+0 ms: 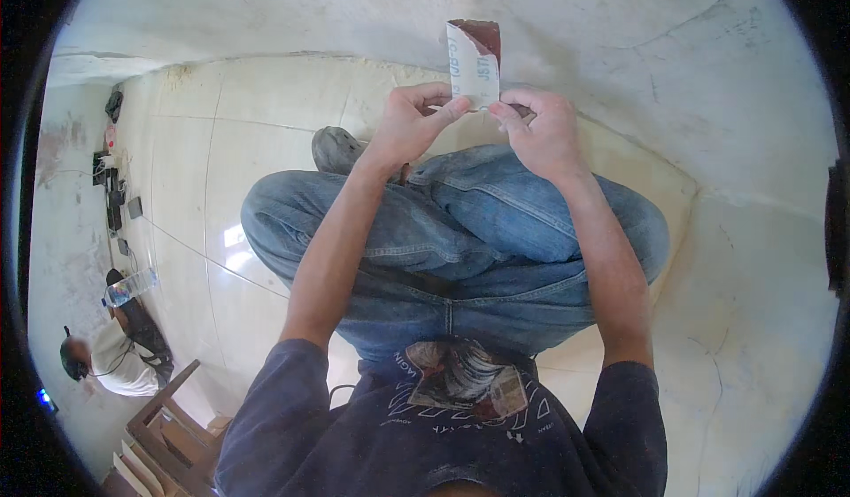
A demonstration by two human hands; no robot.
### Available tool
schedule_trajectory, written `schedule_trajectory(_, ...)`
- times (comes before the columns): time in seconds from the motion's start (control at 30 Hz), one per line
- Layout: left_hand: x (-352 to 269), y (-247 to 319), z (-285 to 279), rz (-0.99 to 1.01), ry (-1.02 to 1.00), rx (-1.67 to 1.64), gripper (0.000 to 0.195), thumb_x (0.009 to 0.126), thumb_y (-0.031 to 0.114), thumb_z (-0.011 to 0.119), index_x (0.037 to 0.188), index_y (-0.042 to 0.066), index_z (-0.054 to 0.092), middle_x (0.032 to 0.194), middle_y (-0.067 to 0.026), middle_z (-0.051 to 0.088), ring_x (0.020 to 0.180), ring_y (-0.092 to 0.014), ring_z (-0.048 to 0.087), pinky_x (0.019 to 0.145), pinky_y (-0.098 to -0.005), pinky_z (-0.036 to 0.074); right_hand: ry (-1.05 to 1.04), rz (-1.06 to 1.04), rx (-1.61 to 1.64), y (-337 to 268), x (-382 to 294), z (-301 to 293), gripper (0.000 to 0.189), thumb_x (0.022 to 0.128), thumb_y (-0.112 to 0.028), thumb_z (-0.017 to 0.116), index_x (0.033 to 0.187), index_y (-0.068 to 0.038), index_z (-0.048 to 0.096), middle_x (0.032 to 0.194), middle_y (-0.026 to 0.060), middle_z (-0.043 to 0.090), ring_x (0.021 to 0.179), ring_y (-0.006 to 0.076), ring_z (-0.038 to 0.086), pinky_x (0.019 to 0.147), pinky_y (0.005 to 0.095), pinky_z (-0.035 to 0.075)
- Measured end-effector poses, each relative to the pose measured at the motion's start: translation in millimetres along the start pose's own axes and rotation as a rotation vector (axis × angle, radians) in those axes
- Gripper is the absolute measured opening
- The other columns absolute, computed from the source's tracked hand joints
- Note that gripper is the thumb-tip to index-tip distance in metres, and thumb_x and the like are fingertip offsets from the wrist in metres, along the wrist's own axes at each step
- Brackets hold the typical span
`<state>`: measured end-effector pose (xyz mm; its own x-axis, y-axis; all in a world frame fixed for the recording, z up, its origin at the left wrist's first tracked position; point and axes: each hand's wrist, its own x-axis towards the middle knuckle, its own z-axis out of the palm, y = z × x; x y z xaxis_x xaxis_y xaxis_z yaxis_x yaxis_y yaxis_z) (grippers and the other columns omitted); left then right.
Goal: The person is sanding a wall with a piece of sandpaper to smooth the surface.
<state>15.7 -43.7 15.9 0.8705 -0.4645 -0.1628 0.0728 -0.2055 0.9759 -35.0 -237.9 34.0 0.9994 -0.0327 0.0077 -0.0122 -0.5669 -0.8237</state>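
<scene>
Between both hands I hold a small sheet of sandpaper (473, 72). Its pale printed backing faces me, and the reddish-brown grit side (488, 37) shows at the torn upper right. My left hand (425, 115) pinches the lower left corner, thumb on the backing. At the lower right corner my right hand (539, 121) grips the sheet the same way. Behind the sheet rises a grey plastered wall (372, 5), and I cannot tell whether the paper touches it. Pale dust coats my fingers. My crossed legs in blue jeans (451, 224) lie below.
Cream floor tiles (179, 158) run along the wall. Far left, another person (119, 357) sits near a plastic bottle (129, 288). Black chargers and cables (114, 198) line that wall. A wooden frame (163, 397) with cardboard stands at lower left. A grey shoe (334, 149) is by my knee.
</scene>
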Motion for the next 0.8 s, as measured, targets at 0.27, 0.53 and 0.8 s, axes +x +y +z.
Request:
schedule_trajectory(0.27, 0.0, 10.0, -3.3, -0.043, -0.034, 0.227, 0.028, 0.090, 0.025, 0.067, 0.100, -0.001, 0.071, 0.084, -0.0071, 0.072, 0.077, -0.009, 0.063, 0.070, -0.0255, 0.051, 0.038, 0.012, 0.076, 3.6, -0.3, 4.0, 0.016, 0.083, -0.020, 0.068, 0.085, -0.005, 0.072, 0.069, 0.0150, 0.065, 0.058, 0.0260, 0.062, 0.057, 0.0365, 0.046)
schedule_trajectory(0.53, -0.4, 1.1, 2.7, 0.030, 0.129, -0.041, 0.025, 0.089, 0.024, 0.069, 0.093, 0.000, 0.072, 0.080, -0.0042, 0.070, 0.073, -0.007, 0.059, 0.066, -0.0245, 0.048, -0.026, -0.006, 0.016, 0.7, 0.4, 0.5, 0.012, 0.085, -0.012, 0.067, 0.087, 0.000, 0.070, 0.075, 0.0096, 0.070, 0.066, 0.0132, 0.066, 0.061, 0.0281, 0.049)
schedule_trajectory(0.8, -1.0, -2.7, 0.7, 0.071, 0.155, 0.022, 0.025, 0.089, 0.022, 0.070, 0.098, 0.000, 0.072, 0.080, -0.0034, 0.070, 0.073, -0.007, 0.059, 0.066, -0.0242, 0.048, -0.067, 0.014, 0.036, 0.8, -0.1, 2.8, 0.012, 0.085, -0.011, 0.066, 0.088, 0.000, 0.071, 0.075, 0.0105, 0.071, 0.067, 0.0156, 0.069, 0.060, 0.0284, 0.050)
